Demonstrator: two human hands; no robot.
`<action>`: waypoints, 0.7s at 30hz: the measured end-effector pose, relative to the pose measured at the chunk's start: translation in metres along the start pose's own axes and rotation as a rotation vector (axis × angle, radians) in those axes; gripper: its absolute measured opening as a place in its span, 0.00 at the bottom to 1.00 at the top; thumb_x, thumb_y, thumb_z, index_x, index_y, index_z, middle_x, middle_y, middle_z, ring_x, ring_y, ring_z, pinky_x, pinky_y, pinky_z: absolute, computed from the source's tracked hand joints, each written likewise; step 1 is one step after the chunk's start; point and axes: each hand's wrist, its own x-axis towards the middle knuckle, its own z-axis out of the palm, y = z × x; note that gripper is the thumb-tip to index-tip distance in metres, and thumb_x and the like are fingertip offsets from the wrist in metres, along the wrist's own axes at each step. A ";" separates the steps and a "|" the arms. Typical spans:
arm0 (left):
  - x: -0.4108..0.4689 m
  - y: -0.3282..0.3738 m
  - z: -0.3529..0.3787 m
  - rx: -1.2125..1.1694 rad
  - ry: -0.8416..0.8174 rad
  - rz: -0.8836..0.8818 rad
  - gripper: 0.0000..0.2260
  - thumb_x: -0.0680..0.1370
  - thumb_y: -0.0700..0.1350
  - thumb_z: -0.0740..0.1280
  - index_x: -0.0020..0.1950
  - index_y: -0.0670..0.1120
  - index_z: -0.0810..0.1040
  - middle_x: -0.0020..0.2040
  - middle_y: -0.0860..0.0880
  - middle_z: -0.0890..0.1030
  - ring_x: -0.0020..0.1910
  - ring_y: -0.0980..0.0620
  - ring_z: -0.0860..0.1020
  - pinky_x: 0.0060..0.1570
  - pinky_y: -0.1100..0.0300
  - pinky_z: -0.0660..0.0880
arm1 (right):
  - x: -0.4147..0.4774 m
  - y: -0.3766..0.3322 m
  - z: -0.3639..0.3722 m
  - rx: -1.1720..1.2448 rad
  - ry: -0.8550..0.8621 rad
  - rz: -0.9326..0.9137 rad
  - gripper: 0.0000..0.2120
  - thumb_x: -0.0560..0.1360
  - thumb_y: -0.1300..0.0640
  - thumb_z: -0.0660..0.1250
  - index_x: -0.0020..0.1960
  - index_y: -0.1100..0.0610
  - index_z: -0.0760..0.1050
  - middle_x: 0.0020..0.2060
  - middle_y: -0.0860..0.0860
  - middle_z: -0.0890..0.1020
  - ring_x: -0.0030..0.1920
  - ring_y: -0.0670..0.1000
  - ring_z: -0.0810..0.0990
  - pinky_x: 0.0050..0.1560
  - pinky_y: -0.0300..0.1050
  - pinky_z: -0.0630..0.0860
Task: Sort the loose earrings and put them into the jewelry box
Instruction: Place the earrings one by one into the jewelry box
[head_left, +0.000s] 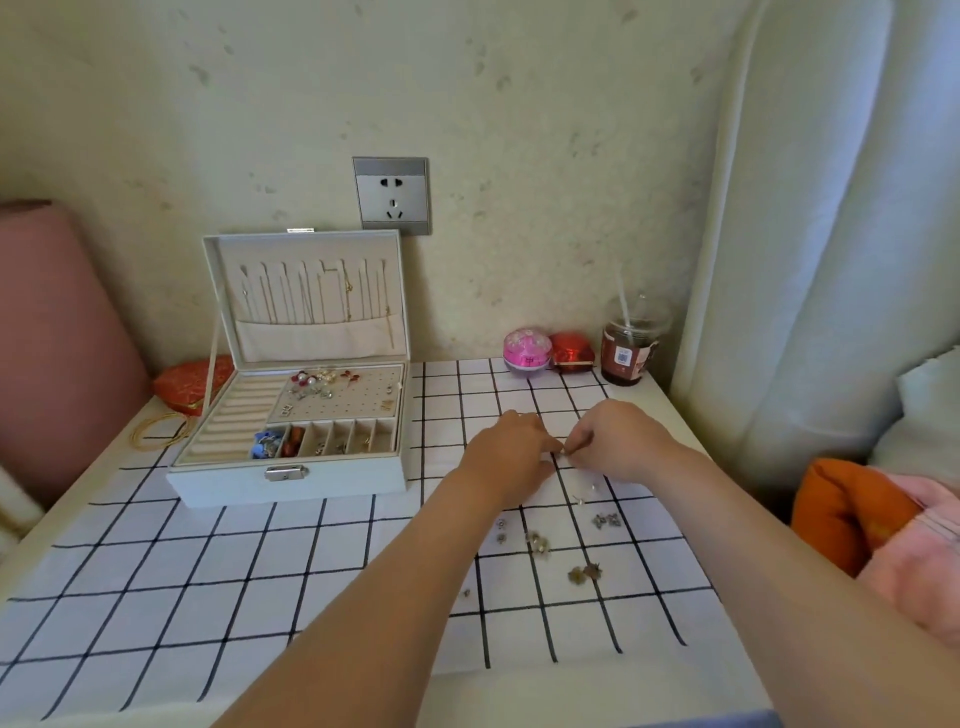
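**Clerk:** Position of the hands?

**Inspector:** Both are right of centre frame, over the checked cloth (208, 571) that covers the bench (571, 693). The left hand (511, 447) and right hand (618, 441) meet tip to tip. The fingers (574, 441) of each are curled and bunched together at one spot. Whether they clamp an earring cannot be told; anything there is too small to make out.

**Clerk:** The task items?

**Inspector:** The loose earrings (537, 543) lie scattered on the cloth below the hands, lower right of centre, in small pairs set apart from one another. One small piece (466, 592) lies just beside the left forearm. The jewelry box (291, 483) stands left of centre, well apart from the hands, with its lid (306, 291) upright against the wall. Chains hang inside the lid. Earrings (317, 379) are already pinned on the perforated panel, and the front compartments hold a blue piece (265, 444) and a red one (296, 439).

**Clerk:** Surroundings?

**Inspector:** Along the wall above the hands stand a pink round case (526, 349), a red box (571, 353) touching it, and a drink cup with straw (626, 353). A wall socket (391, 195) sits above the box. A red pouch (187, 382) and a coil of gold bangles (156, 428) lie left of the box. Both forearms cross the lower cloth and hide part of it.
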 end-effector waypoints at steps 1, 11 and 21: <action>0.001 0.000 0.001 -0.012 0.024 -0.009 0.13 0.81 0.50 0.64 0.64 0.54 0.79 0.60 0.50 0.76 0.63 0.48 0.69 0.57 0.49 0.74 | 0.000 -0.001 0.001 0.011 -0.001 -0.003 0.06 0.72 0.55 0.73 0.45 0.44 0.86 0.38 0.39 0.82 0.47 0.46 0.81 0.53 0.47 0.80; -0.005 -0.004 -0.002 -0.094 0.115 -0.142 0.04 0.76 0.51 0.69 0.47 0.54 0.83 0.48 0.53 0.81 0.51 0.51 0.78 0.49 0.55 0.78 | -0.003 -0.016 0.007 0.040 -0.001 -0.051 0.04 0.70 0.52 0.75 0.39 0.43 0.82 0.40 0.40 0.82 0.45 0.45 0.81 0.49 0.45 0.80; -0.010 -0.013 0.001 -0.230 0.110 -0.205 0.06 0.73 0.53 0.74 0.48 0.56 0.83 0.47 0.56 0.82 0.47 0.55 0.78 0.43 0.60 0.73 | 0.000 -0.020 0.008 0.032 0.002 -0.028 0.06 0.72 0.50 0.73 0.37 0.42 0.83 0.40 0.41 0.84 0.44 0.45 0.81 0.48 0.47 0.81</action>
